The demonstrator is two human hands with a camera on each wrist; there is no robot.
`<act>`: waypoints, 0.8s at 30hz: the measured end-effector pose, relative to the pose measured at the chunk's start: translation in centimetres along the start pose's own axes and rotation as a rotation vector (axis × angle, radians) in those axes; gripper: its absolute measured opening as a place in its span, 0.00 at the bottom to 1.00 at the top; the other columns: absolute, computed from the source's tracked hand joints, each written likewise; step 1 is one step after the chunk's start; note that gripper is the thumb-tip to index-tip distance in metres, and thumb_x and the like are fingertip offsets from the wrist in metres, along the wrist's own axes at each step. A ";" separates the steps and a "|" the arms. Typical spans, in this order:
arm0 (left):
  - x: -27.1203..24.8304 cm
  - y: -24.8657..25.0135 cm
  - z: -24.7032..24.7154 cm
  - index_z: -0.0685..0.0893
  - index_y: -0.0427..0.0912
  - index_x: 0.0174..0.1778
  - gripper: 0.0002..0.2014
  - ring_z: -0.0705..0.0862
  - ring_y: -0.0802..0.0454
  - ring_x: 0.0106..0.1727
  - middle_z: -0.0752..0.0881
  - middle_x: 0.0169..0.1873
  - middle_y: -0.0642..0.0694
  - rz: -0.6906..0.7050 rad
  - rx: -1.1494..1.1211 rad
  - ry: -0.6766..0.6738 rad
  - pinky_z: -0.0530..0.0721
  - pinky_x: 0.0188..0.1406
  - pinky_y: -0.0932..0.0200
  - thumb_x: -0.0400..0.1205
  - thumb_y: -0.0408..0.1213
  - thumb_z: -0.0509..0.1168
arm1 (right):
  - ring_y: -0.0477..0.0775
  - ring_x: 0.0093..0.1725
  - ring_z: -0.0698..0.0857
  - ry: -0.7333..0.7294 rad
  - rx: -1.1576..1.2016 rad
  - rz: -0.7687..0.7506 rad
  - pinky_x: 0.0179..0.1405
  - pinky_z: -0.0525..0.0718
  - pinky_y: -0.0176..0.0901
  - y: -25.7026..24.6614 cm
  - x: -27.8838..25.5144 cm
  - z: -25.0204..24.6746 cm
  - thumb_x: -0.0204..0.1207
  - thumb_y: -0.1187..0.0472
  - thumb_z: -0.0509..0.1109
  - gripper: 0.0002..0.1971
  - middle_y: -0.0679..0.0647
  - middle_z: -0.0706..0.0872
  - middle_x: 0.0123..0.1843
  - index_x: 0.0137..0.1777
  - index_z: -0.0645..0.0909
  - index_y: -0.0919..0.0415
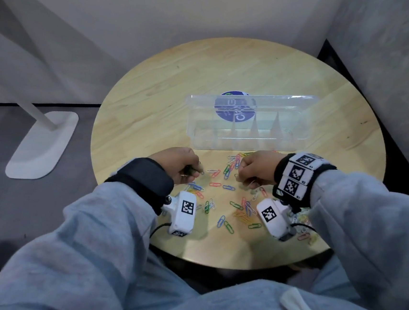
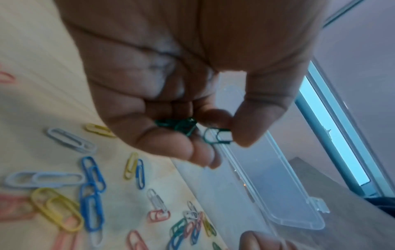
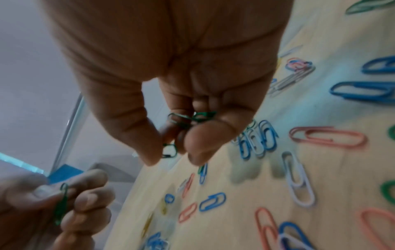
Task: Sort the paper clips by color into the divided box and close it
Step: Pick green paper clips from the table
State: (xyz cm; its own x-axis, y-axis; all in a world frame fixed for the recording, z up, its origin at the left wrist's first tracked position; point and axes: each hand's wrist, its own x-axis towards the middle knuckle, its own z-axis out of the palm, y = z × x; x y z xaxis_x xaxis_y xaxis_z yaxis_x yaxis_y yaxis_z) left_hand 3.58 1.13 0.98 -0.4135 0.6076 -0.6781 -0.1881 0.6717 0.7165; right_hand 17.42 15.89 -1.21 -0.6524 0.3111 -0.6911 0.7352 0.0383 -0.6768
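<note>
On the round, pale wooden worktop [image 1: 143, 105] both hands are raised just above a loose scatter of coloured wire paper clips [image 1: 227, 197], blue, pink, yellow, white and green, spread between the wrists and the near wall of the box. The left hand [image 1: 178, 166] has its fingers [image 2: 166, 147] curled into the palm around a small bunch of dark green paper clips [image 2: 181, 126], while its thumb and forefinger pinch one more green clip [image 2: 217, 136] at its end. The right hand [image 1: 257, 168] is clenched in much the same way: several green wire clips [image 3: 192, 117] are trapped between its curled fingers [image 3: 203, 142] and thumb, and another green clip [image 3: 170, 150] pokes out below the thumb. The long, clear plastic divided box [image 1: 246, 135] stands farther back on the worktop, beyond the scatter and apart from both hands, with its transparent hinged lid [image 1: 251, 103] open and upright behind it; thin clear partitions split it into compartments, and no clips are visible in them. A round blue sticker [image 1: 233, 107] shows through the lid. Grey sleeves [image 1: 86, 231] cover both forearms, and a white stand base [image 1: 45, 145] sits on the floor to the left.
</note>
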 end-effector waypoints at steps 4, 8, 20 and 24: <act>0.0 0.1 0.3 0.68 0.40 0.29 0.15 0.74 0.55 0.23 0.78 0.29 0.42 -0.011 -0.082 0.021 0.74 0.20 0.68 0.81 0.22 0.51 | 0.47 0.23 0.80 -0.034 0.169 -0.008 0.21 0.84 0.31 0.6 0.0 0.1 0.77 0.78 0.63 0.12 0.58 0.77 0.31 0.37 0.74 0.62; 0.1 -0.1 0.9 0.71 0.44 0.33 0.14 0.75 0.55 0.19 0.79 0.28 0.41 -0.020 -0.102 0.092 0.73 0.22 0.66 0.79 0.21 0.51 | 0.47 0.20 0.81 -0.064 0.141 0.009 0.21 0.83 0.31 0.7 -0.4 0.7 0.79 0.77 0.58 0.12 0.58 0.78 0.28 0.39 0.79 0.65; 0.3 -0.2 3.8 0.85 0.41 0.40 0.07 0.80 0.45 0.43 0.83 0.41 0.42 -0.159 1.086 0.050 0.76 0.42 0.60 0.73 0.41 0.69 | 0.53 0.37 0.78 -0.011 -0.770 0.016 0.37 0.78 0.41 -0.6 -1.4 2.9 0.71 0.59 0.70 0.08 0.52 0.82 0.38 0.34 0.75 0.55; 1.1 -0.9 4.3 0.76 0.44 0.25 0.19 0.85 0.45 0.40 0.84 0.33 0.45 -0.192 1.155 0.078 0.83 0.46 0.56 0.62 0.54 0.75 | 0.54 0.41 0.79 -0.014 -1.040 0.010 0.40 0.77 0.40 -0.7 -0.6 4.1 0.71 0.54 0.72 0.09 0.53 0.81 0.41 0.44 0.81 0.60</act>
State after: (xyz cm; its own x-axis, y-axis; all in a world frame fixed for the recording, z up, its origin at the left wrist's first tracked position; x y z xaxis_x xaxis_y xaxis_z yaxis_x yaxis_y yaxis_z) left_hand 7.11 3.03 -1.06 -0.5273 0.4541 -0.7182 0.6505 0.7595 0.0027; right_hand 16.54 11.78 -1.31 -0.6423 0.3052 -0.7031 0.5320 0.8379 -0.1222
